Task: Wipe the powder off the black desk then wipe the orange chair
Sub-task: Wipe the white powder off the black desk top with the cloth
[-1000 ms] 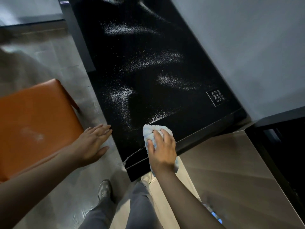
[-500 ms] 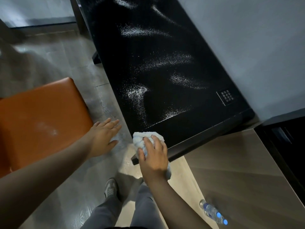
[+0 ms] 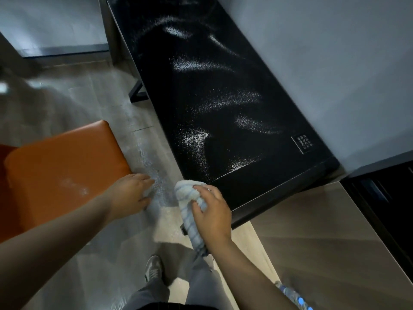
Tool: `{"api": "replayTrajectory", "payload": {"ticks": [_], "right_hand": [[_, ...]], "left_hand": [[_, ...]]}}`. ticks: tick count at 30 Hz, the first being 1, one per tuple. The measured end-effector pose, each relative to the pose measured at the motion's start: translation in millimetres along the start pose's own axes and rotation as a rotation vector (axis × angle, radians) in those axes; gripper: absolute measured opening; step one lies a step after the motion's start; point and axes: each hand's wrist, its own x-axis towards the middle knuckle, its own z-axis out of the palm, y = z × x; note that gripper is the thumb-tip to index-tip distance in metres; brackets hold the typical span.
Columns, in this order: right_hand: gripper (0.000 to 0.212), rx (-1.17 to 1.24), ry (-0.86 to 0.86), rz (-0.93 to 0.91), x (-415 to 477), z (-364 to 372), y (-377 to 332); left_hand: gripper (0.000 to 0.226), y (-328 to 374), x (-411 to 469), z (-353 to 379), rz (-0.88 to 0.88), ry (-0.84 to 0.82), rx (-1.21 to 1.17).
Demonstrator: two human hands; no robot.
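Observation:
The black desk (image 3: 223, 135) runs from top centre to the right, streaked with white powder (image 3: 194, 137) over most of its top; the strip by its near end looks wiped. My right hand (image 3: 212, 211) grips a bunched white-and-blue cloth (image 3: 190, 209) just off the desk's near left corner, over the floor. My left hand (image 3: 131, 193) hovers with loosely spread fingers and holds nothing, between the desk and the orange chair (image 3: 62, 166). The chair seat at the left carries a faint powder smudge.
Powder lies scattered on the grey floor (image 3: 154, 173) between chair and desk. A plastic bottle with a blue cap (image 3: 292, 296) lies on the wooden floor at the lower right. A grey wall borders the desk's right side. My shoe (image 3: 153, 268) is below.
My right hand has pulled the cloth off the desk's near end toward me and to the left, past the corner. The view has shifted, so more of the desk's far end shows.

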Motion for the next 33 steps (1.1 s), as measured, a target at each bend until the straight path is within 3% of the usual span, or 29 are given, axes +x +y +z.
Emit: {"api": "replayTrajectory", "payload": {"ticks": [8, 16, 28, 33], "right_hand": [[0.034, 0.037, 0.292, 0.084, 40.6, -82.3, 22.0], [0.036, -0.039, 0.437, 0.165, 105.6, -174.9, 86.0], [0.036, -0.121, 0.513, 0.311, 216.9, -281.1, 207.2], [0.037, -0.185, 0.519, 0.335, 245.1, -293.9, 247.1]], "left_hand": [[0.061, 33.8, 27.1, -38.0, 0.073, 0.039, 0.006], [0.061, 95.9, 95.7, -67.2, 0.179, 0.093, -0.011], [0.063, 170.7, 224.1, -86.3, 0.132, -0.031, 0.014], [0.070, 182.3, 263.8, -74.2, 0.054, -0.180, 0.088]]}}
